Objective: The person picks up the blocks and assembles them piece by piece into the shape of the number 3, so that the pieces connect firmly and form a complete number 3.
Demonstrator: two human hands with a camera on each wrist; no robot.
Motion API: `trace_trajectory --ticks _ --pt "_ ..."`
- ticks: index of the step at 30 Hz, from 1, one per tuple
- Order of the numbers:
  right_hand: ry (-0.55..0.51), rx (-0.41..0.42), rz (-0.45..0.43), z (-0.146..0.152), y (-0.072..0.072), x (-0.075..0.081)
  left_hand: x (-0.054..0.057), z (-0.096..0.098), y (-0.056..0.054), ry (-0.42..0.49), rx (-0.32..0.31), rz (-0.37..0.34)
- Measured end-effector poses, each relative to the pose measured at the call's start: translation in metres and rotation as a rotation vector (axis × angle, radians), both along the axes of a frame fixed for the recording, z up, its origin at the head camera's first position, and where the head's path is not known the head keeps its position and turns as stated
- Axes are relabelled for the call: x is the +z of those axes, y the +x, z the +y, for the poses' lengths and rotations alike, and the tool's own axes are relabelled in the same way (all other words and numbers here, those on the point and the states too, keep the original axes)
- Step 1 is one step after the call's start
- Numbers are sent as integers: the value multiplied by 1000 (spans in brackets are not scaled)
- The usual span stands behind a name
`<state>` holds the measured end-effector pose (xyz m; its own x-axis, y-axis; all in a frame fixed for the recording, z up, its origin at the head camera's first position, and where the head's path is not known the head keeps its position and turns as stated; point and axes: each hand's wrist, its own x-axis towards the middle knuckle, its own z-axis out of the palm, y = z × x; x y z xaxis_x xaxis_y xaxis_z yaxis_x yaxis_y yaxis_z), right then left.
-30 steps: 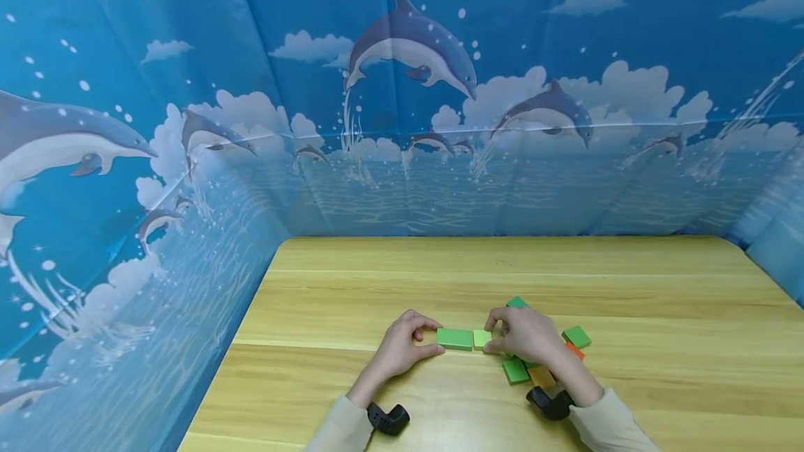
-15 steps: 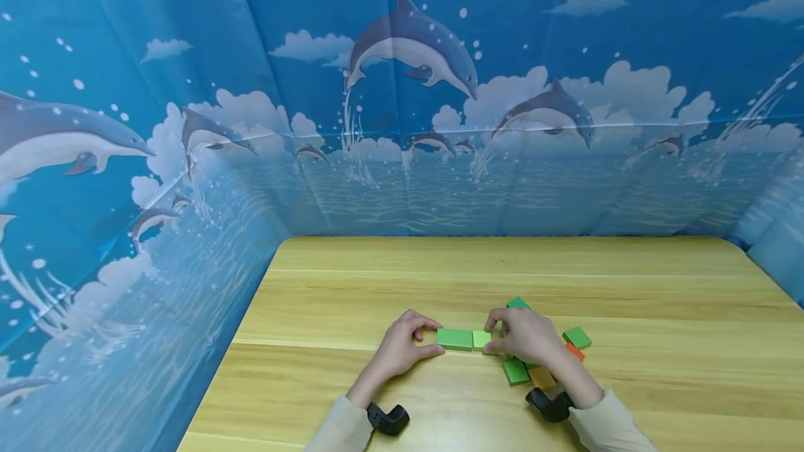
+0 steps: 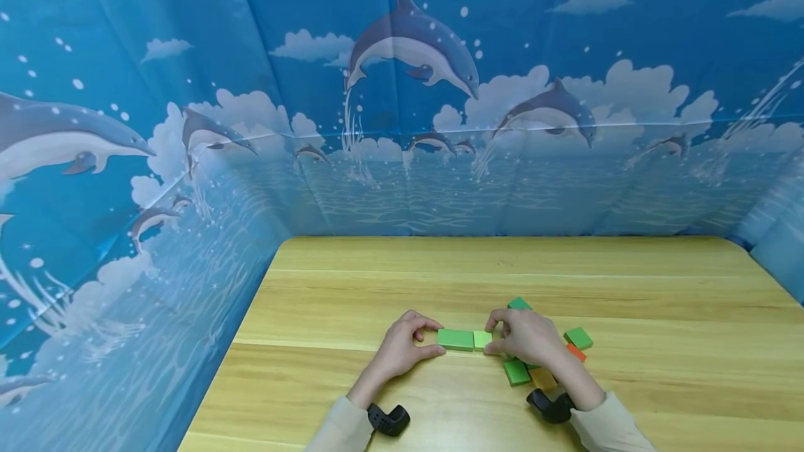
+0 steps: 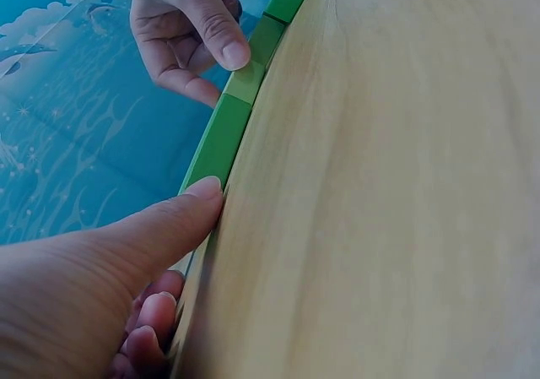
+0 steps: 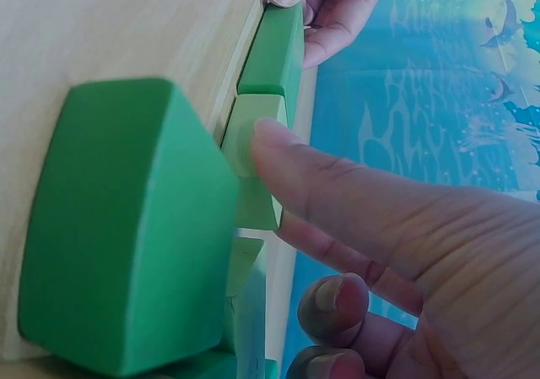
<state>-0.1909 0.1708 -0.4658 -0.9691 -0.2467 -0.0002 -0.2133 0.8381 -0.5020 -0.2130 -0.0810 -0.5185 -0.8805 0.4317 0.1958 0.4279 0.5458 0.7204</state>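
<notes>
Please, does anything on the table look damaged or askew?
I see no damage. The long green block and light green block line up end to end; only the loose blocks near the right hand lie at mixed angles.

Left sleeve point(image 3: 344, 425): pale beige cloth, plain as far as I can see, ending near the wrist.
Right sleeve point(image 3: 608, 425): the same pale cloth on my screen, lightly creased.
Left wrist unit point(image 3: 388, 420): black, bent like a hook, with tiny specks or holes I can't make out from here.
Right wrist unit point(image 3: 551, 407): also black and curved, worn by the cuff.
Left hand point(image 3: 398, 346): bare, thumbnail short.
Right hand point(image 3: 527, 333): bare too.
</notes>
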Motion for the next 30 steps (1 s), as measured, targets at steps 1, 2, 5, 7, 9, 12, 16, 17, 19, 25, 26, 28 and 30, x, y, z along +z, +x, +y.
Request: trace_trajectory --ticks 1,2,5,7,9,12,16,17,19,25,26,28,30 --pt "2 0 2 0 0 0 0 0 0 -1 0 -1" --pt "2 0 4 0 0 0 0 0 0 -1 0 0" --pt "3 0 4 0 0 0 -1 0 -1 0 -1 1" --pt "4 3 2 0 0 1 -1 0 -2 1 -2 1" --pt "5 4 -2 0 0 1 -2 0 -2 3 -2 2" --pt "7 7 -8 0 0 1 -2 0 -3 2 -1 0" --pt "8 7 -10 -1 -1 0 -2 0 -2 1 2 -5" --pt "8 7 -9 -1 0 0 -2 0 -2 1 3 -5" --pt "8 9 -6 -1 0 0 -2 0 -2 1 4 -8" --pt "2 5 -3 -1 0 0 -2 1 -2 1 8 -14" --pt "1 4 -4 -1 0 0 -2 1 -1 1 8 -13" --pt "0 3 -7 -1 0 0 -1 1 -1 0 7 -11" --pt "1 5 -10 -1 0 -1 -1 1 0 -1 6 -9"
